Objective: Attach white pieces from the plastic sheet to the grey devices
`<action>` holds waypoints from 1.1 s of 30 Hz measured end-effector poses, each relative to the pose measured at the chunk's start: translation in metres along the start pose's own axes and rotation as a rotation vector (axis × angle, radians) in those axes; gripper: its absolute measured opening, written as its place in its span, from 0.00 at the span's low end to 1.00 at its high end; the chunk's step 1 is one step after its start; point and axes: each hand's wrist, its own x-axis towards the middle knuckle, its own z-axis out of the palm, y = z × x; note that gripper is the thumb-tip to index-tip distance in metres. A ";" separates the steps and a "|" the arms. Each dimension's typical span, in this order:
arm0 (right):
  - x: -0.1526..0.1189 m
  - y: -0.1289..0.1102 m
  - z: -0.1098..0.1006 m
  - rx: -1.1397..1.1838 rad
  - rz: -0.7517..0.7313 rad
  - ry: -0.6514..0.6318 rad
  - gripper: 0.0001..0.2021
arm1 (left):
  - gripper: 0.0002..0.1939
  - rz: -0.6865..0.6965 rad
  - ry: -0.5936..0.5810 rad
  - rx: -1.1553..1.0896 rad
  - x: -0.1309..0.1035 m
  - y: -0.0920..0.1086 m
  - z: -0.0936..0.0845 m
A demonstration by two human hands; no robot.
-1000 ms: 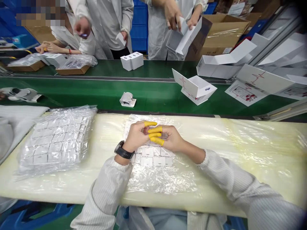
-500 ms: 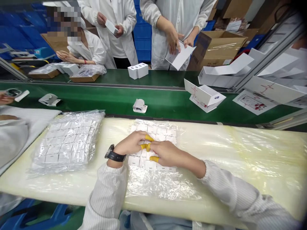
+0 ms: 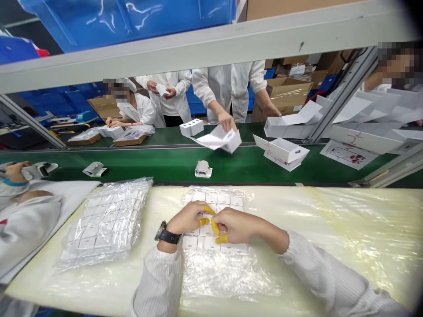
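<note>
In the head view, my left hand point(image 3: 190, 216) and right hand point(image 3: 236, 224) are working over the small white boxes point(image 3: 191, 242), fingers curled close together, probably to steady one; I cannot tell whether I am pinching anything. The boxes are lying in rows on clear plastic point(image 3: 224, 277).

White packets point(image 3: 211, 243) — print too small to read. Blue bin point(image 3: 132, 22) — cut off by top edge.
</note>
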 end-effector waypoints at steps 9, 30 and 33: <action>-0.026 0.019 -0.014 0.323 -0.096 0.721 0.15 | 0.18 -0.004 0.325 -0.082 -0.001 0.032 -0.003; -0.041 0.092 -0.054 0.567 0.006 0.577 0.27 | 0.09 0.611 0.406 0.548 0.093 0.038 -0.007; -0.039 0.114 -0.059 0.671 0.028 0.563 0.28 | 0.09 0.593 0.357 0.566 0.112 0.028 -0.007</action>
